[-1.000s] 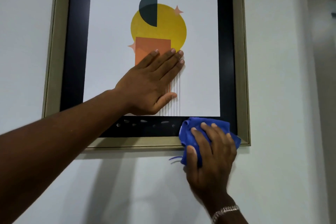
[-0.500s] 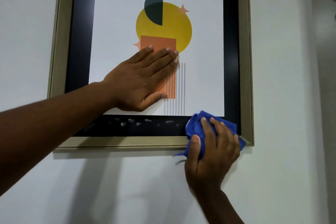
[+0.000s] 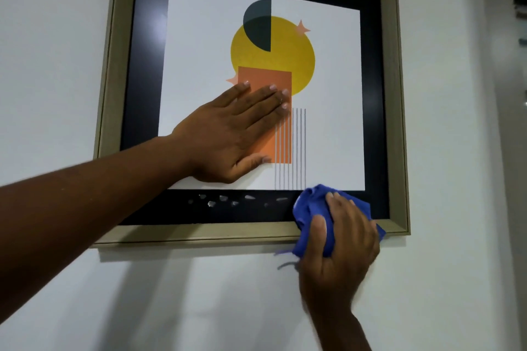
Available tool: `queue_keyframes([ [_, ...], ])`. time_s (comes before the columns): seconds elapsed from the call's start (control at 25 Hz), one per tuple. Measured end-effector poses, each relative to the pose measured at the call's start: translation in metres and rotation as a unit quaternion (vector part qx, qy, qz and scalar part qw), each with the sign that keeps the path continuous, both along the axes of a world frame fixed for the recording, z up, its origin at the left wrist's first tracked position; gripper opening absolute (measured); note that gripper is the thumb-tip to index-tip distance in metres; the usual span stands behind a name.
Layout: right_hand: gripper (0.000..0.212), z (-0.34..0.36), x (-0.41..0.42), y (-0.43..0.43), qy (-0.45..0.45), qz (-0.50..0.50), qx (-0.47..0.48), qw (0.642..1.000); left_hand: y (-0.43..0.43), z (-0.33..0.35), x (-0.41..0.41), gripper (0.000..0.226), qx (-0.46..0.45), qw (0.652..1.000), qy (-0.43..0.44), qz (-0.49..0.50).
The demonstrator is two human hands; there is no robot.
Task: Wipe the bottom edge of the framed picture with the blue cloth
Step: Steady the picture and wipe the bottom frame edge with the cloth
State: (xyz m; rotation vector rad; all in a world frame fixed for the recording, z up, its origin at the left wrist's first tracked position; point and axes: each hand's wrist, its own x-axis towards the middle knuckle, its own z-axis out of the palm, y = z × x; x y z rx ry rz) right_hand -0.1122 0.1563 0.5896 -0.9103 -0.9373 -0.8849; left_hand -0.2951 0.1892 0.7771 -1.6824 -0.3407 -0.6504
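Note:
A framed picture (image 3: 395, 100) with a dull gold frame and black mat hangs on a white wall; its print shows a yellow circle and an orange rectangle. My left hand (image 3: 233, 134) lies flat on the glass, fingers together and spread over the orange rectangle, holding nothing. My right hand (image 3: 339, 248) grips a bunched blue cloth (image 3: 309, 208) and presses it against the bottom edge of the frame (image 3: 199, 232), near the right corner. The cloth covers part of the black mat and the frame's lower rail there.
The white wall (image 3: 456, 279) surrounds the frame on all sides. Small light reflections dot the black mat (image 3: 222, 202) just left of the cloth. A dark object sits at the top right edge of the view.
The view has shifted, so the frame sits further right in view. My right hand with the cloth has slid slightly right along the bottom edge. My left hand stays flat on the glass.

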Motion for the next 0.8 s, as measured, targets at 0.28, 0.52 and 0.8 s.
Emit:
queue_keyframes([
  [0.28,0.051,-0.007,-0.022,0.005,-0.035,-0.009,-0.031,0.999,0.001,-0.002,-0.010,0.079,-0.004,1.000,-0.023,0.004],
  [0.52,0.050,-0.014,-0.033,0.002,-0.090,-0.059,-0.061,0.992,0.004,0.005,-0.028,0.079,-0.009,0.999,-0.051,0.005],
  [0.8,0.050,-0.012,-0.065,0.004,-0.054,-0.049,-0.058,0.996,0.000,0.003,-0.037,0.077,-0.024,0.998,-0.055,0.023],
])
